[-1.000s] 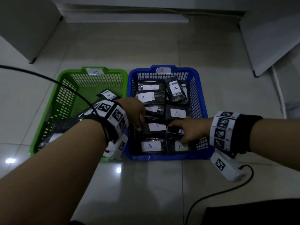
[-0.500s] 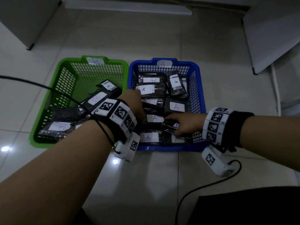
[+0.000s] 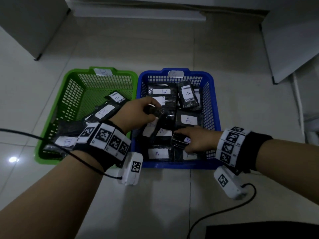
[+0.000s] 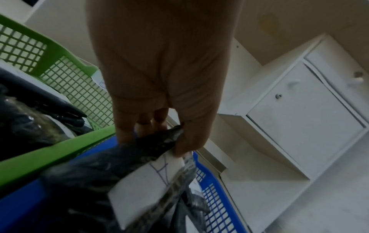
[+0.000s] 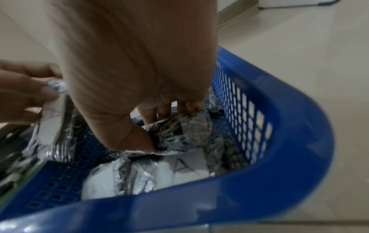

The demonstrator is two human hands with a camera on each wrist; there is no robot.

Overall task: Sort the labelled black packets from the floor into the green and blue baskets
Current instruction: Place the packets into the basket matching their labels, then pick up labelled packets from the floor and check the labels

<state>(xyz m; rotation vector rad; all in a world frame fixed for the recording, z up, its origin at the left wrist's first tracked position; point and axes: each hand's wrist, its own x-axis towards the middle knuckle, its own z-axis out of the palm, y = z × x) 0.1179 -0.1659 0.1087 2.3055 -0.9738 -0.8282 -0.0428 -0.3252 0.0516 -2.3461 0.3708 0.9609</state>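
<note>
- Head view: green basket (image 3: 51,118) on L, blue basket (image 3: 216,107) on R, side by side on tiled floor, rims touching or nearly so.
- Green basket holds black packets w/ white "B" labels, e.g. one (image 3: 105,113) at centre. Tag on far rim, letter unclear.
- Blue basket packed w/ packets labelled "A"; one (image 3: 188,96) tilted at far end. Rim tag reads "A".
- L hand (image 3: 136,114) over blue basket's L half, fingers curled round end of a packet (image 3: 156,112), lifted clear of the pile.
- R hand (image 3: 196,139) low in blue basket's near-R part, fingers pinching a 2nd packet (image 3: 179,141), "A" partly visible. It touches the pile.
- Both wrists carry marker bands and white camera units; black cables trail from each.
- L wrist view: L hand (image 4: 159,78) grips crumpled top of packet (image 4: 127,181) btwn thumb and fingers; label hangs below, blue "A" partly seen. Green rim L, blue rim beneath. White cabinet (image 4: 303,113) behind.
- R wrist view: R hand (image 5: 135,71) thumb and fingertips pressed into crinkled packet (image 5: 179,130) inside blue basket (image 5: 289,157). "A" packet (image 5: 183,167) just below. L hand (image 5: 24,88) at frame L, holding its packet. Blurred.
</note>
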